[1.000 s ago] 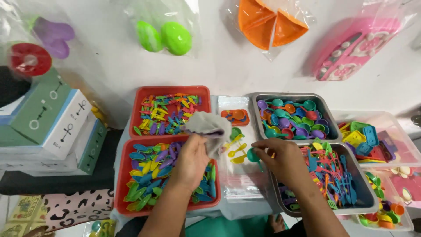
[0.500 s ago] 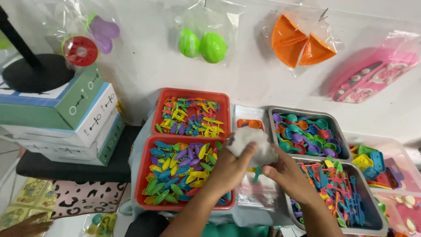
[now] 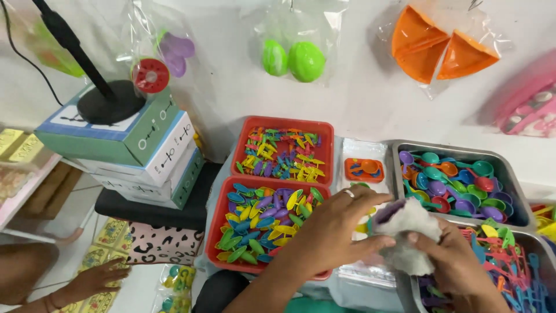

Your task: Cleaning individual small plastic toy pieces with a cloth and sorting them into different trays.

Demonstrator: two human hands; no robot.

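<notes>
— What's in the hands?
— Left hand (image 3: 336,229) and right hand (image 3: 457,261) both pinch a small clear bag (image 3: 408,235), seemingly holding something purple, at six o'clock.
— The trays?
— Near red tray (image 3: 223,232): coloured leaf pieces. Steel tray (image 3: 512,174), two o'clock: spoons.

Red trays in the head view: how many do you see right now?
2. One red tray sits at the back, holding small mixed-colour pieces; the second red tray sits directly in front of it, holding leaf-shaped pieces, its near right corner covered by the left hand. No others show.
</notes>
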